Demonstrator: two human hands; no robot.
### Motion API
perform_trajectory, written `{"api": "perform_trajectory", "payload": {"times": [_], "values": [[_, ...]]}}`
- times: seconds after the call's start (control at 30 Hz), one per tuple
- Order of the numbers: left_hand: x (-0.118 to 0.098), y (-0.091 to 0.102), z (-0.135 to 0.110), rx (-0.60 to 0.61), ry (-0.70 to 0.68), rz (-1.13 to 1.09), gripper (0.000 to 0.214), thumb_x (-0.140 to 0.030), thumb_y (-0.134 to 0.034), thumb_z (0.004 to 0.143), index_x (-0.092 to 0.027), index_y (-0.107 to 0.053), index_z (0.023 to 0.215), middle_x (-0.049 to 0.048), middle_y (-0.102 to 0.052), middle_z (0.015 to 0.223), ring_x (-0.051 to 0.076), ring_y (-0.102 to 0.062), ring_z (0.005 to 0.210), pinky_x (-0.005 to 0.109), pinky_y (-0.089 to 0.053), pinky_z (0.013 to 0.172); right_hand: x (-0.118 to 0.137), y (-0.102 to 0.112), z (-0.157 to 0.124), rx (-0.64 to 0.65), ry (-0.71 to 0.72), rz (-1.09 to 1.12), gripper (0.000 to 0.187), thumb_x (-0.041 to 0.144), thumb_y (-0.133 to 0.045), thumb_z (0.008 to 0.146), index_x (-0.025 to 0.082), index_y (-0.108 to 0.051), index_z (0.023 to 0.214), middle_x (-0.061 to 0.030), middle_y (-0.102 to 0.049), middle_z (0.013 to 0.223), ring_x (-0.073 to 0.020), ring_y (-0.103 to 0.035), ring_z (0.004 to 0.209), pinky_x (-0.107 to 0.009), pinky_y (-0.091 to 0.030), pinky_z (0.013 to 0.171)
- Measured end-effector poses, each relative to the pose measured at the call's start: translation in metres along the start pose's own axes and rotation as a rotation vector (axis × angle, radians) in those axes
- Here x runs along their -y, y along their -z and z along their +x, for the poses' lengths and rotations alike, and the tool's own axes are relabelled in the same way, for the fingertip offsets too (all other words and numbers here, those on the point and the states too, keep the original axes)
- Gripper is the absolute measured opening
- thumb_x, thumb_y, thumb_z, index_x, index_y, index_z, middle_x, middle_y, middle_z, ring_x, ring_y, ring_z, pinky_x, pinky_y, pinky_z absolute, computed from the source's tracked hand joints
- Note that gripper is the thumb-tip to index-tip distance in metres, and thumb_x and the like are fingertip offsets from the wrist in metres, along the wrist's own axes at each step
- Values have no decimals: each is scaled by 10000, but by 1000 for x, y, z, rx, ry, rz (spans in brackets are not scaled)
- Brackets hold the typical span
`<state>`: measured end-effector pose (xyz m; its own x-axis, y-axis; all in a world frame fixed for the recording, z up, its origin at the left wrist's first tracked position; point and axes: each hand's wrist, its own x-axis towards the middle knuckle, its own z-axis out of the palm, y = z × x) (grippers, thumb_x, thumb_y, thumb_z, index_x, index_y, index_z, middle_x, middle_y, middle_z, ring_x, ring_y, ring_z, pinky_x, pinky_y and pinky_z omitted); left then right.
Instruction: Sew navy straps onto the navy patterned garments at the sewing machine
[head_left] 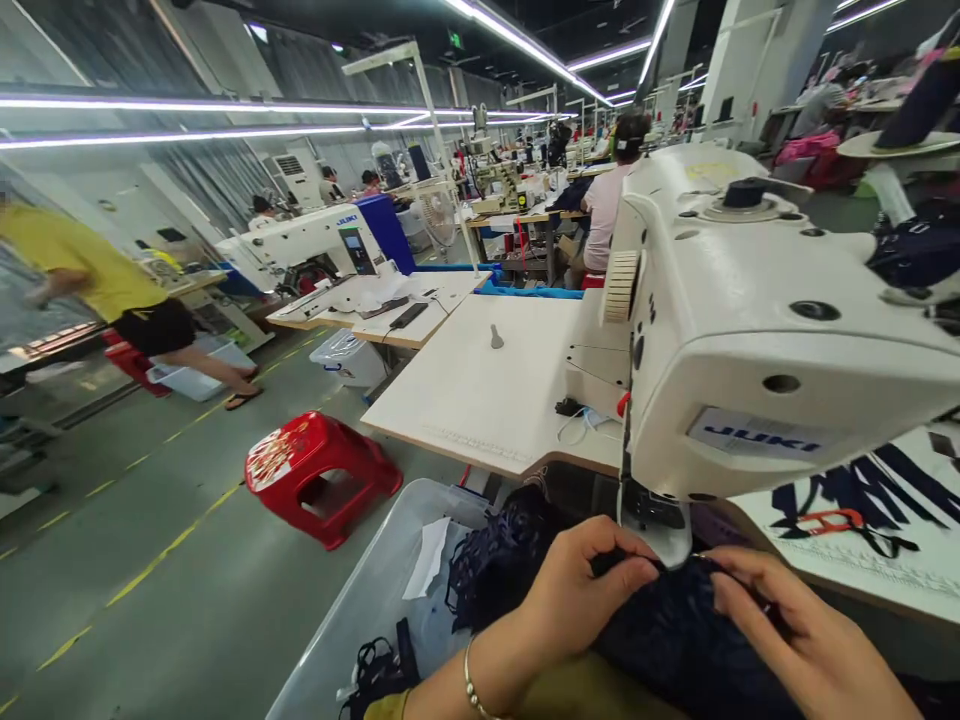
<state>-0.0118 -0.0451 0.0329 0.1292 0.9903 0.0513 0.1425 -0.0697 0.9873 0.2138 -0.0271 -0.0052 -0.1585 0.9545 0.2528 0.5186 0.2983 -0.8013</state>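
Observation:
Both my hands hold a piece of dark navy fabric [675, 630] under the head of a white JUKI sewing machine [750, 330]. My left hand [577, 590], with a bracelet at the wrist, pinches the cloth close to the needle area. My right hand [795, 630] lies on the cloth at the right, its fingers curled and pressed on it. More navy fabric [502, 550] hangs down into a clear plastic bin [360, 620] at my lower left.
A white worktable [487, 390] extends behind the machine. A red plastic stool [319, 475] stands in the aisle. A person in a yellow shirt [82, 270] walks at far left. Other machines and seated workers fill the rows beyond.

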Motion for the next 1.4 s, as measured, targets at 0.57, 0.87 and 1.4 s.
{"api": "perform_trajectory", "payload": {"times": [0.57, 0.87, 1.4], "values": [[20, -29, 1, -187, -353, 490, 125, -105, -538, 885, -182, -633, 913, 18, -621, 776, 116, -594, 665, 173, -460, 606, 26, -11, -4, 299, -7, 198, 193, 424, -564, 924, 275, -678, 881, 10, -709, 826, -153, -680, 733, -179, -530, 667], [14, -24, -4, 37, -451, 674, 237, -234, -402, 1005, -184, -632, 981, 66, -639, 795, 150, -613, 676, 211, -506, 630, 36, -17, -5, 249, -270, 270, 275, 496, -490, 927, 260, -588, 1029, 64, -624, 506, -121, -540, 397, -193, -407, 398], [1, -9, -3, 204, -397, 268, 82, -100, -577, 881, -182, -577, 883, 85, -648, 1060, 159, -629, 988, 232, -496, 853, 33, 1, 9, 228, -172, 254, 326, 488, -412, 973, 283, -590, 1153, 25, -634, 745, -133, -600, 584, -204, -500, 527]]}}
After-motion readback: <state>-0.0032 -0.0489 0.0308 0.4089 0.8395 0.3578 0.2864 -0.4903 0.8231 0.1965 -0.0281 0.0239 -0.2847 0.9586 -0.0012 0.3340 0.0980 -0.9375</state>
